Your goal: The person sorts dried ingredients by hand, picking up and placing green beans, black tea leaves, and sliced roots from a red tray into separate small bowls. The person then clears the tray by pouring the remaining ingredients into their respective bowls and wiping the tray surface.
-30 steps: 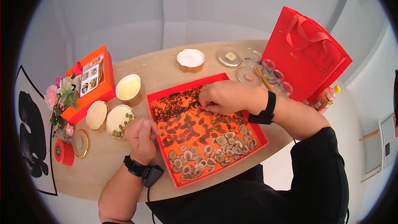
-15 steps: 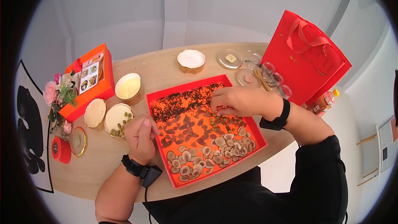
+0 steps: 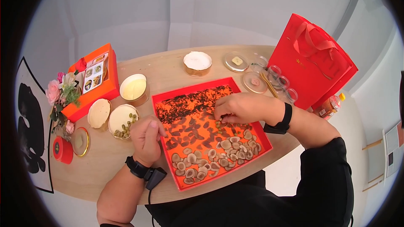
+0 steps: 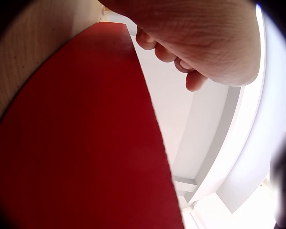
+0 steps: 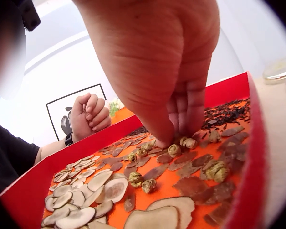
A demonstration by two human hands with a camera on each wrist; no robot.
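Note:
A shallow red tray [image 3: 172, 94] holds black shreds [image 3: 189, 104], brown flakes [image 3: 185, 132], pale oval slices [image 3: 235, 149] with dark rims, and small coiled green balls [image 5: 175, 150]. Over the tray's right side, my right hand [image 3: 242, 109] points down, its thumb and fingertips pinching one coiled green ball [image 5: 187, 142] low among the flakes. Beside the tray's left wall my left hand [image 3: 147, 138] is raised, fingers curled in and thumb on top. Nothing shows in it, though its palm is hidden. Its curled fingertips [image 4: 183, 66] appear in the left wrist view.
Left of the tray stand a pale round container [image 3: 119, 120] with more green balls, a cream tub [image 3: 134, 88] and an orange box [image 3: 101, 75] with flowers. Behind are a white-topped tub [image 3: 198, 61] and glass dishes [image 3: 235, 62]. A red gift bag [image 3: 307, 59] stands right.
My right hand has moved right and a little toward me, from the edge of the black shreds to the green balls. The left hand stays at the tray's left wall.

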